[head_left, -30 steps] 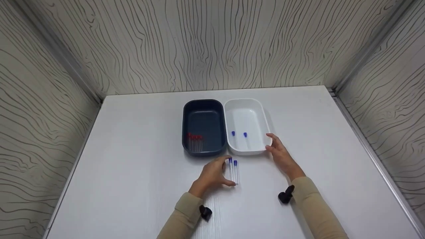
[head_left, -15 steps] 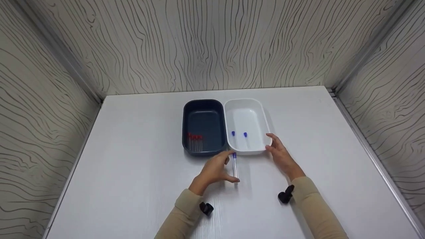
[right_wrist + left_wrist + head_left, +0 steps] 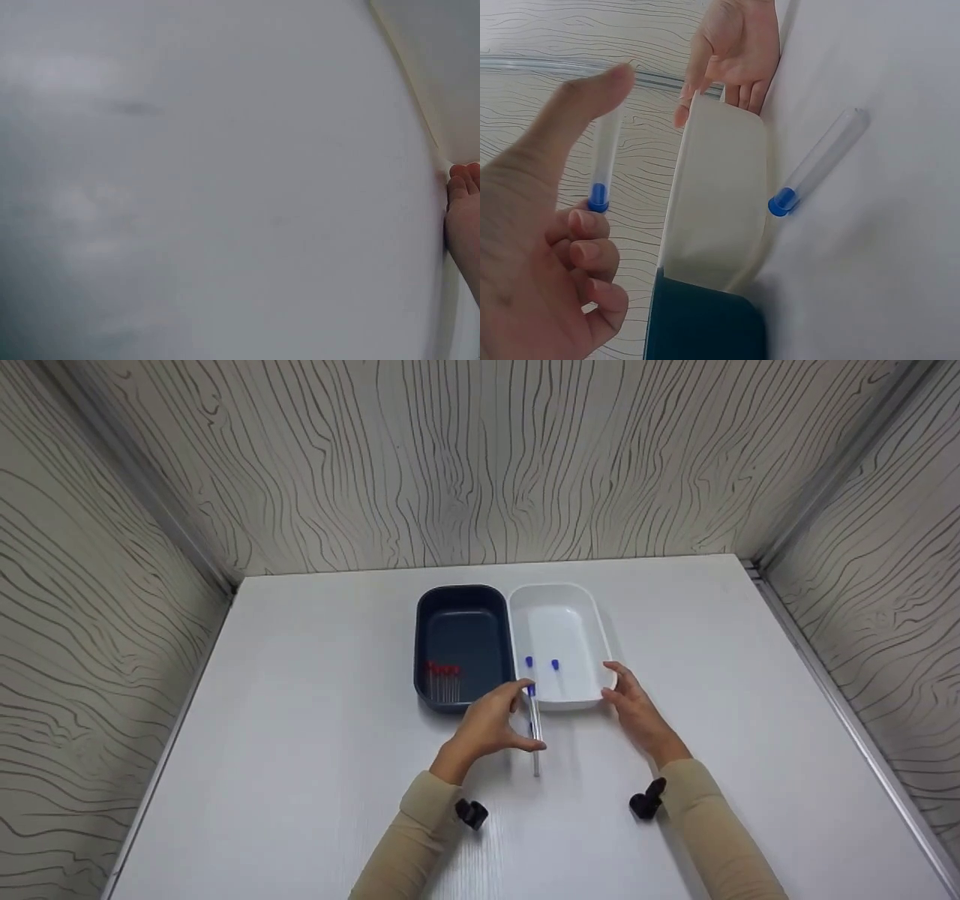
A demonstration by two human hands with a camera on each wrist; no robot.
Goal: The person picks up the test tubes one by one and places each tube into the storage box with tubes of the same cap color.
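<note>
My left hand [image 3: 486, 725] pinches a clear test tube with a blue cap [image 3: 604, 157] end to end, thumb at the bottom and a fingertip at the cap. It is raised in front of the white tray [image 3: 559, 630], the cap overlapping the near rim in the head view. Below it a second blue-capped test tube [image 3: 819, 166] lies on the table, largely hidden from the head camera. My right hand [image 3: 639, 718] grips the near right corner of the white tray, fingers at the rim. Inside that tray lie two blue-capped tubes [image 3: 556, 665].
A dark blue tray [image 3: 461, 639] stands against the white tray's left side. Several red-capped tubes [image 3: 444, 681] lie side by side at its near end. Patterned panels [image 3: 480, 465] enclose the white table [image 3: 315, 660] at the back and sides.
My left hand has picked up one blue-capped tube from the table and moved it up and forward to the white tray's near rim. My right hand stays on the tray.
</note>
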